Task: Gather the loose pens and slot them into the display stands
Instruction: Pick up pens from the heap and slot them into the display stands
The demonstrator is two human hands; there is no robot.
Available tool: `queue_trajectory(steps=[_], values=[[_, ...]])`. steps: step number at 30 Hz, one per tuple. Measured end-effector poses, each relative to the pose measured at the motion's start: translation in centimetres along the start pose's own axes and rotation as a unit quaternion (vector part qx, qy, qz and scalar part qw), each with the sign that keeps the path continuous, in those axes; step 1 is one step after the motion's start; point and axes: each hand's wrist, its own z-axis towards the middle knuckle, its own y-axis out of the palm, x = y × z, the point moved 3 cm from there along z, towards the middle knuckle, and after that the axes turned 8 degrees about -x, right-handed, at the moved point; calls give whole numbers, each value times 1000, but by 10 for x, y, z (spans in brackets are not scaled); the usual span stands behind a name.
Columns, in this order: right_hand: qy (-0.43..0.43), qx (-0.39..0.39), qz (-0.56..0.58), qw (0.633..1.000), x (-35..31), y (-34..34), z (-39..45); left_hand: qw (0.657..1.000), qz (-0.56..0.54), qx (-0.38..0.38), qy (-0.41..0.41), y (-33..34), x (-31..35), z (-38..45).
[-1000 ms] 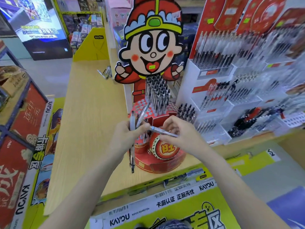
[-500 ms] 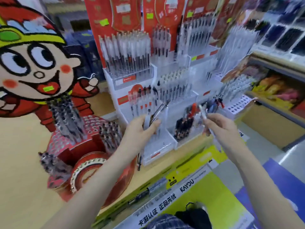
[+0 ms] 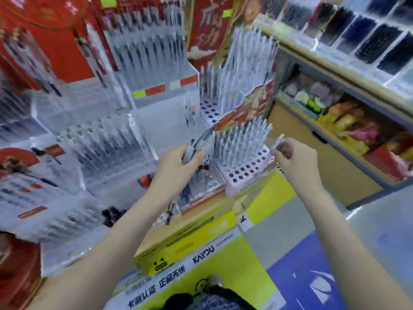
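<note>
Shop shelf | left hand grip: pens | right hand grip: pen tip-side

Both forearms are bare, no sleeves, watch or rings visible.

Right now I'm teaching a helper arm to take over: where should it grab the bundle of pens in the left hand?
Probably the upper barrels of the bundle of pens, approached from the upper right. They jut up and to the right above the left hand, which covers the middle; the lower tips hang near the stand. The blur hides finer detail.
</note>
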Motion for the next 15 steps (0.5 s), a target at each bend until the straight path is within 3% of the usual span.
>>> queue_trajectory(steps=[8,15], values=[[20,121,65,990,33,-19,59,999,13,4,-51,38,1,17],[-2,29,58,998,52,17,74,997,31,-6,-74,47,2,21]])
